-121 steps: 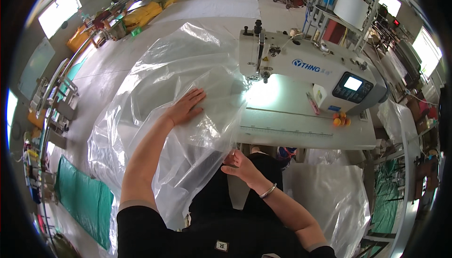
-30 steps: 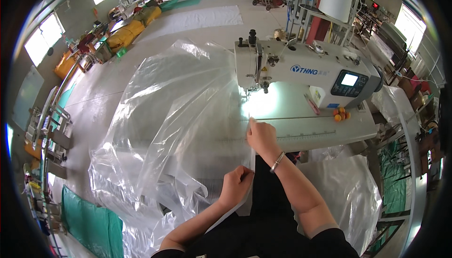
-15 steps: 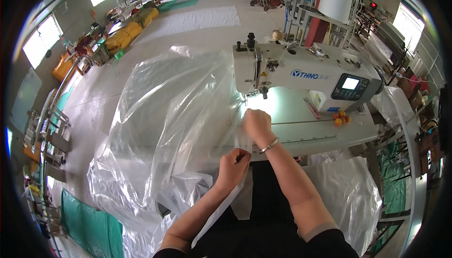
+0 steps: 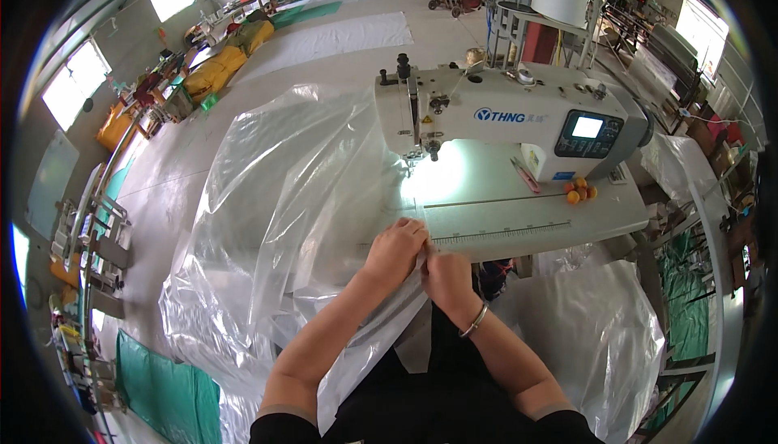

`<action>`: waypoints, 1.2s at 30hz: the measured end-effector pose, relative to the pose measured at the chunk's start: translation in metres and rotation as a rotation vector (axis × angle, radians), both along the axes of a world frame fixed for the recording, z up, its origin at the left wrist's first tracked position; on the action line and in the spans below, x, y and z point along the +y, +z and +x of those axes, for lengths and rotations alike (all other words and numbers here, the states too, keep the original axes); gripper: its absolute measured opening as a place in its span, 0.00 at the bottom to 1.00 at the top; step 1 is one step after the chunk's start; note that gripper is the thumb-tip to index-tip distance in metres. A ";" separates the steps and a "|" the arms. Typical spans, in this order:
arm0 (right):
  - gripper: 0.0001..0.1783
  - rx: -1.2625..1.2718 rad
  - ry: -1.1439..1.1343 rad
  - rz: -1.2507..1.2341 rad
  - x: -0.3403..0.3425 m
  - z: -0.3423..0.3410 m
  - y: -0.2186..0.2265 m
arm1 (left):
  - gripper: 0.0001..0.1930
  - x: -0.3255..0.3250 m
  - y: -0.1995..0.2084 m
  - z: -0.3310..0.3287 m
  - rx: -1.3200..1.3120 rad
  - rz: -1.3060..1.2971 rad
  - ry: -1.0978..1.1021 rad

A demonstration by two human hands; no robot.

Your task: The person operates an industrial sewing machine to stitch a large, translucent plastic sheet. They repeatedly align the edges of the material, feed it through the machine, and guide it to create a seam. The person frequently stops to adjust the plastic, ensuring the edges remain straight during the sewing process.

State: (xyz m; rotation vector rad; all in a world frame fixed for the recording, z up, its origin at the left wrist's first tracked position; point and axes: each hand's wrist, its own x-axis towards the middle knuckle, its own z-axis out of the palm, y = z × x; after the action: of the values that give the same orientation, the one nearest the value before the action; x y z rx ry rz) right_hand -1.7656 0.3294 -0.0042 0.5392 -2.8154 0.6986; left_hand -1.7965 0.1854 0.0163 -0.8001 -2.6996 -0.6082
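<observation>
apparently, left hand (image 4: 395, 253) and right hand (image 4: 450, 282) both pinch the clear plastic sheet (image 4: 271, 193).

My left hand (image 4: 395, 249) and right hand (image 4: 448, 282) come together in front of me, fingers curled in, the left slightly farther out. My forearms (image 4: 328, 335) slant inward, elbows bent.

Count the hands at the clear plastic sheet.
2: the left hand, at the right edge of the clear plastic sheet, and the right hand, just right of it and slightly lower. None seems hidden.
</observation>
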 end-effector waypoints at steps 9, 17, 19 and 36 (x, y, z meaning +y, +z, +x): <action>0.21 0.045 -0.056 -0.084 -0.009 -0.003 -0.008 | 0.17 -0.013 -0.020 -0.008 0.036 0.055 0.012; 0.18 0.024 -0.092 0.141 -0.025 -0.045 -0.006 | 0.12 -0.028 -0.019 -0.063 0.008 0.157 -0.040; 0.18 0.038 -0.093 0.159 -0.028 -0.057 -0.006 | 0.11 -0.029 -0.021 -0.072 0.012 0.205 0.018; 0.11 0.077 -0.160 -0.163 -0.022 -0.099 -0.011 | 0.12 -0.032 -0.029 -0.101 0.068 0.260 -0.051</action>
State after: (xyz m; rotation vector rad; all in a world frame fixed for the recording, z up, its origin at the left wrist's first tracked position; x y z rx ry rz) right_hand -1.8645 0.3077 -0.0155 0.3016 -2.6633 0.8457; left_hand -1.8974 0.1539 -0.0130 -0.8049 -2.4780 -0.9039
